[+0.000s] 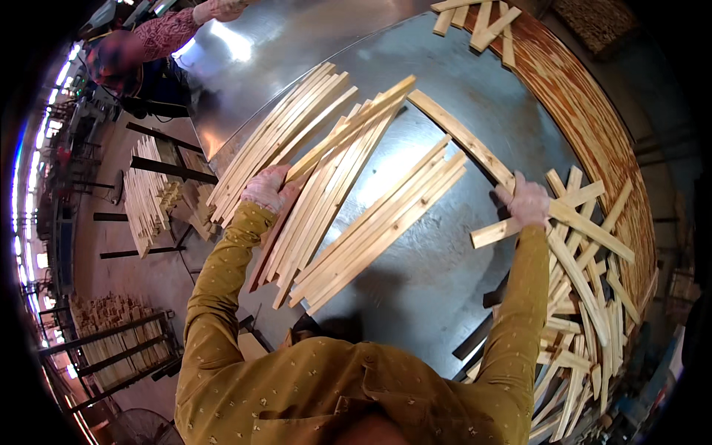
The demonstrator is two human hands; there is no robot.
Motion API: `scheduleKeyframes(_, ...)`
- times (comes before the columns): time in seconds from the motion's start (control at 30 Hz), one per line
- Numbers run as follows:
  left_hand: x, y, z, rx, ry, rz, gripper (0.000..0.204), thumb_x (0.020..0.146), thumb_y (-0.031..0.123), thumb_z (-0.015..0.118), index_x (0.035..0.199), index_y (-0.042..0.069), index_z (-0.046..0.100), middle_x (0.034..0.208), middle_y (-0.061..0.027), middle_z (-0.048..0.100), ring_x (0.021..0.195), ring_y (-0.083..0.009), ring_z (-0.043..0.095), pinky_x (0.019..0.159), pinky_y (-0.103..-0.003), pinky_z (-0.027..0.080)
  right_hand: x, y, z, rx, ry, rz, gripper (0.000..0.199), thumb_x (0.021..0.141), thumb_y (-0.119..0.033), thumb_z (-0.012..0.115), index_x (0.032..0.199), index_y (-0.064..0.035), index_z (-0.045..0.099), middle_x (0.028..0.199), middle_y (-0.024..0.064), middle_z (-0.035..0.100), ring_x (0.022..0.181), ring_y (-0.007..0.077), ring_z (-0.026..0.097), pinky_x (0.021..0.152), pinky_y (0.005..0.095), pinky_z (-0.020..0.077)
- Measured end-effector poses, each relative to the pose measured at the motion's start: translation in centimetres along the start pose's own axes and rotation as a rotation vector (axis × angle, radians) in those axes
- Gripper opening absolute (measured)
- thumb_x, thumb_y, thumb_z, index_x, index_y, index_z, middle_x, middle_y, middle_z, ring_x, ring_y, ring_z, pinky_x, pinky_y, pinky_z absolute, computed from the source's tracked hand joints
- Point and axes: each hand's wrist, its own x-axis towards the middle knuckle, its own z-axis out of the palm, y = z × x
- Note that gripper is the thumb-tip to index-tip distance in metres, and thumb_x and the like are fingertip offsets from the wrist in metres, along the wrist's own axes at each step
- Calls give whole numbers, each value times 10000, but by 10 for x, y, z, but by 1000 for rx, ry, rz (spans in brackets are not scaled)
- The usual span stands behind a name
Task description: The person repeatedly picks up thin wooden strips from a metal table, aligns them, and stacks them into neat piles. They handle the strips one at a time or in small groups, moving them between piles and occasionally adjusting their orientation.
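My left hand (267,188) is closed around the near end of a wooden slat (354,127). That slat slants away to the upper right, across a fanned group of slats (326,196) on the metal table. Farther to the right, my right hand (528,202) grips another slat (460,137), whose far end reaches toward the table's middle. Whether the piece (593,231) beyond that hand belongs to the same slat, I cannot tell. Between my hands lies a row of several slats (386,226). Beside my left hand, more slats (285,122) lie side by side.
A jumbled heap of slats (586,319) stands at the right, by a curved streaked wooden board (578,119). The metal table (437,282) lies before me. Another person's sleeve (167,35) shows at the upper left. Stacked wood (148,200) and a loaded rack (111,356) stand left.
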Motion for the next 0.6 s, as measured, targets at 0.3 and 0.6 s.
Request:
scheduleKeyframes(0.3, 2, -42, 53, -29, -20, -228, 540, 945, 405, 579, 1367, 81, 482, 1283, -197, 599, 1156, -381, 594, 947, -476, 498, -63, 12, 20, 28, -285, 268, 513, 937, -477, 557, 1317, -135, 514, 1093, 184, 705, 1037, 369, 675, 871, 483, 537)
scheduleKeyframes(0.6, 2, -24, 43, -353, -243, -350, 570, 921, 401, 622, 1378, 85, 494, 1300, -221, 606, 1220, -361, 574, 1048, -417, 435, -140, -5, 52, 517, 154, 499, 537, 945, -463, 565, 1339, -98, 556, 1093, 248, 684, 1014, 429, 658, 848, 501, 509)
